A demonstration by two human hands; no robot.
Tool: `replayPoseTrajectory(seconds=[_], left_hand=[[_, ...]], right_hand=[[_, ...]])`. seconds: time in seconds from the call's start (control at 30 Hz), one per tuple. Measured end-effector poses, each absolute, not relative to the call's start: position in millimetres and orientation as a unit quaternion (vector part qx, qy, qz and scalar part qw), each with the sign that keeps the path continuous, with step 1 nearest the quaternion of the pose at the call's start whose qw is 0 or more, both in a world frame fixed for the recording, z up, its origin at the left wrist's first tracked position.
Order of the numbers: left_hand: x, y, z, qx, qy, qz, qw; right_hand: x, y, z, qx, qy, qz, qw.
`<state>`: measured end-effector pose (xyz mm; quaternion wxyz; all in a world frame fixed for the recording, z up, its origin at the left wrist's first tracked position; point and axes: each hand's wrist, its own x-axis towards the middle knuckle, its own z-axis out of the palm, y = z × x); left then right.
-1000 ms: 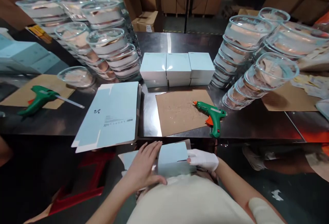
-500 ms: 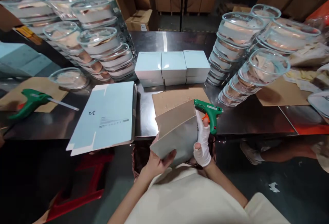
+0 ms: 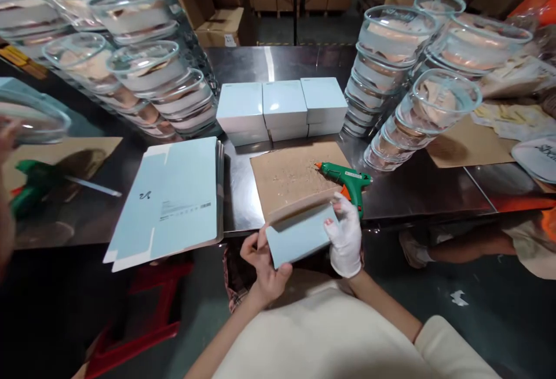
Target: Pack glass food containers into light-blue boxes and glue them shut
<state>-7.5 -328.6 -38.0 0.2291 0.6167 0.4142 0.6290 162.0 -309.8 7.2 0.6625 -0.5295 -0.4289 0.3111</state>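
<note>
Your left hand (image 3: 263, 263): bare, curled around the lower left corner of the pale blue box (image 3: 300, 234), thumb on the face toward you, fingers behind it.
Your right hand (image 3: 346, 234): in a white glove, closed on the box's right edge, fingertips over the upper right corner.
Pale blue box: held between both your hands at the near edge of the steel table (image 3: 417, 190), tilted, with a brown flap showing along its top edge.
Cardboard mat (image 3: 289, 176): lies flat on the table just beyond the box, speckled with bits of dried glue.
Green glue gun (image 3: 347, 179): rests on the right edge of the mat, nozzle pointing left, just beyond your gloved fingers and not touched.
Flat box blanks (image 3: 171, 199): a stack of unfolded pale blue sheets to your left, overhanging the table's near edge.
Second glue gun (image 3: 37, 179): on another cardboard sheet at far left, partly blurred.
Finished boxes (image 3: 282, 106): three closed pale blue boxes side by side behind the mat.
Glass bowl stacks, left (image 3: 143, 72): leaning piles behind the blanks.
Glass bowl stacks, right (image 3: 417, 77): leaning piles to the right of the finished boxes.
Another person (image 3: 499, 240): a leg and shoe show below the table at right.
</note>
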Motion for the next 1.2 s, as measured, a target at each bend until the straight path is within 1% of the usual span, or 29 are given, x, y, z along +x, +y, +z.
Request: replayPoseTrajectory(seconds=[0.07,0.13,0.2,0.27,0.33,0.37,0.4,0.47,0.53,0.63,0.77,0.87,0.93,1.0,1.1,1.13,1.2], left_hand=[[-13,-326,-25,0.693,0.347,0.593,0.218],[-26,-324,-15,0.750,0.332,0.535,0.203],[-43,-321,-13,0.744,0.373,0.521,0.188],[-56,-318,-17,0.697,0.442,0.532,0.187],[-63,-314,-25,0.662,0.492,0.529,0.199],[-63,-312,-28,0.655,0.500,0.527,0.209],[-62,-311,-32,0.653,0.500,0.525,0.221],[-57,-309,-37,0.652,0.498,0.521,0.234],[-52,-311,-42,0.640,0.512,0.523,0.231],[-49,-314,-49,0.619,0.523,0.539,0.230],[-49,-312,-49,0.618,0.504,0.562,0.220],[-44,-307,-35,0.624,0.496,0.568,0.206],[-38,-303,-23,0.639,0.474,0.568,0.211],[-29,-299,-14,0.654,0.448,0.566,0.225],[-16,-295,-5,0.661,0.448,0.555,0.235],[-12,-295,-4,0.660,0.458,0.547,0.233],[-3,-296,-2,0.662,0.479,0.530,0.228]], right_hand=[[168,-309,8,-0.533,-0.378,0.340,0.676],[185,-310,9,-0.544,-0.392,0.373,0.642],[212,-306,12,-0.602,-0.449,0.359,0.554],[242,-293,16,-0.708,-0.487,0.279,0.428],[266,-274,20,-0.800,-0.477,0.207,0.300],[276,-263,21,-0.824,-0.461,0.209,0.257],[283,-253,21,-0.832,-0.446,0.234,0.233],[292,-239,22,-0.821,-0.423,0.301,0.238],[296,-234,22,-0.800,-0.406,0.348,0.272],[296,-239,23,-0.770,-0.382,0.382,0.340],[278,-255,23,-0.726,-0.365,0.392,0.432],[254,-272,27,-0.685,-0.359,0.351,0.527],[240,-285,32,-0.637,-0.368,0.358,0.576],[230,-299,38,-0.593,-0.384,0.405,0.580],[225,-323,41,-0.576,-0.399,0.464,0.541],[225,-331,41,-0.580,-0.405,0.468,0.530],[227,-347,37,-0.608,-0.459,0.421,0.492]])
